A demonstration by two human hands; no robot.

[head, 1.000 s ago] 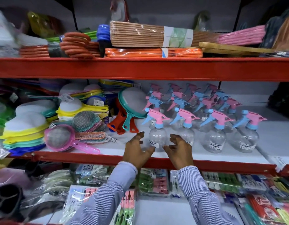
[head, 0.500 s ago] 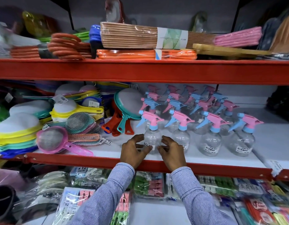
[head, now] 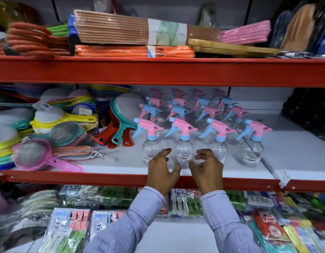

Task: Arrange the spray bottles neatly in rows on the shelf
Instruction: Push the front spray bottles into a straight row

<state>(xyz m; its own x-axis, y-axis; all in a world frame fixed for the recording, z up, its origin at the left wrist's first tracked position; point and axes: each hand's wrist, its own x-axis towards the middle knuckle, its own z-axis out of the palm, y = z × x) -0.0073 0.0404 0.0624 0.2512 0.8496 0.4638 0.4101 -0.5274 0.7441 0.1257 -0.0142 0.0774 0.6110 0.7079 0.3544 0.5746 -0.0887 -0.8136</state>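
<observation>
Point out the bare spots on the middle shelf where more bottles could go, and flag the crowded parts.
Bare white shelf lies right of the rightmost front bottle, up to the dark goods at the far right. A smaller patch sits between the pink strainer and the leftmost front bottle. The left side, piled with strainers, is crowded; the bottle rows behind stand tightly packed.

Bright overhead light; edges blurred, bowed; plastic glare.

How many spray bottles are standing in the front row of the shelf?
4. From left: first bottle, second bottle between the hands, third bottle, fourth bottle. More rows stand behind, partly hidden.
</observation>
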